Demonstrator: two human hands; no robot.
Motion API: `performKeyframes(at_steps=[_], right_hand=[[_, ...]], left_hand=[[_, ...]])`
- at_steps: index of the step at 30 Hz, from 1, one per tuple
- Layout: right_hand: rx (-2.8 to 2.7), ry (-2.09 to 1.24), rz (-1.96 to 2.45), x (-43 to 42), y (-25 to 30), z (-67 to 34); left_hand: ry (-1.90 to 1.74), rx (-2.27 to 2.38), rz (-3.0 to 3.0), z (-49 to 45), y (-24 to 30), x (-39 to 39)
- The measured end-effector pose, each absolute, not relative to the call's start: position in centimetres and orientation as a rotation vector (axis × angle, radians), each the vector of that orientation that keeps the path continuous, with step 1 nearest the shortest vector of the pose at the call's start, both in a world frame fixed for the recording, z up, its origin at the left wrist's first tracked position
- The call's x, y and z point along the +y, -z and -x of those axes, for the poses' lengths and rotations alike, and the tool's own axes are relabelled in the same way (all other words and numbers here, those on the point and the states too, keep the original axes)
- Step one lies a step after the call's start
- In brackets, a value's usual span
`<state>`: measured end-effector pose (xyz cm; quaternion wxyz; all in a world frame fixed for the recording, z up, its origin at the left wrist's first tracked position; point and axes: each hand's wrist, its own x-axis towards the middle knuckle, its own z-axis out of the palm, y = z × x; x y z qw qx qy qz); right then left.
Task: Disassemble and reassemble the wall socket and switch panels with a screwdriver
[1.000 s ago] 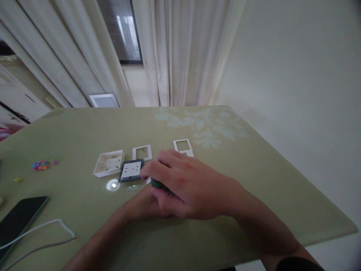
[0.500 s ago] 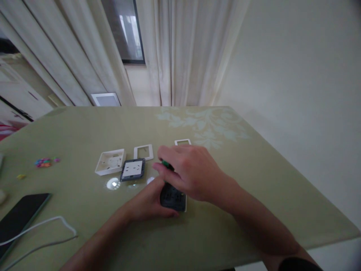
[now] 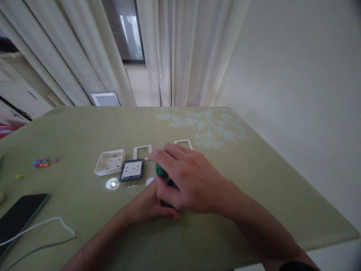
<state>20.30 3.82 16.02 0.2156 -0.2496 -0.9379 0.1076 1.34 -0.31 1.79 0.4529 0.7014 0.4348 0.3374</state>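
Note:
My right hand (image 3: 191,180) is closed around a green-handled screwdriver (image 3: 160,171); its shaft and tip are hidden under the fingers. Below it, my left hand (image 3: 148,203) grips the edge of a dark wall socket (image 3: 166,204), back side up, mostly covered by my right hand. To the left lies another wall socket (image 3: 132,169) with a white slotted face and a dark rim. Beside that one is an open white mounting box (image 3: 109,162). A white cover frame (image 3: 135,152) lies behind the socket, and a second white frame (image 3: 183,141) sits beyond my right hand.
On the left of the table (image 3: 242,233) are a black phone (image 3: 22,210), a white cable (image 3: 60,222) and a cluster of small coloured pieces (image 3: 42,162). A wall (image 3: 304,94) runs along the right side, and curtains (image 3: 191,56) hang behind the table.
My right hand has turned and shifted toward me, over the socket. More of the green handle shows, while less of the dark socket is visible. My left hand stays in place.

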Motion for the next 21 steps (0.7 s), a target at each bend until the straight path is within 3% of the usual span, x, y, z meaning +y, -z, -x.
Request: performKeyframes(at_steps=[14,21], right_hand=[[-2.487,-0.481,0.572,4.4,-15.1,-19.6],[-2.444,-0.541,0.578,4.4,-14.9,-19.5]], left_hand=[[-1.232,1.110,-1.749,-0.1,-4.0,0.6],[-1.149,1.076,-1.793,0.3,-4.2,0.3]])
